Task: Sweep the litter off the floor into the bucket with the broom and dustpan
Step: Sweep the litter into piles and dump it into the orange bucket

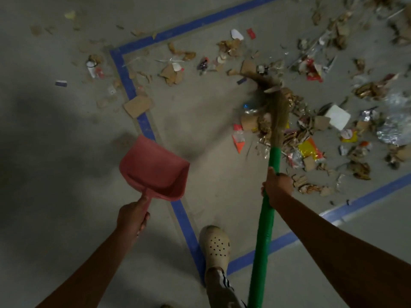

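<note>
L hand (132,216) clenched on the dustpan (153,167) handle, thumb along the top. Pan is red, mouth pointing fwd-right toward the litter, and it sits over the blue tape (184,221) line on the concrete floor (211,121). Can't tell if the lip touches the floor.

R hand (278,185) wrapped round the broom (265,210), gripping the green shaft below the head. Shaft runs from frame bottom, just right of the shoe (214,245), up to the bristles (273,103). Bristles are motion-blurred, tips in among the scraps inside the taped zone.

Litter (295,138) is mostly inside the tape, thickest right of the bristles:
- cardboard scraps throughout
- yellow wrapper (310,148) just right of the shaft
- white square (338,116) and foil (395,127) further right
- orange packet (239,141) just left of the bristles

A thinner band runs along the far side, near the tape corner. One cardboard piece (138,106) lies across the tape line ahead of the pan. White cup (91,68) is outside the tape, far left, among a few loose bits.

Shoe is a beige clog, on the tape line between pan and shaft, toe pointing fwd.
</note>
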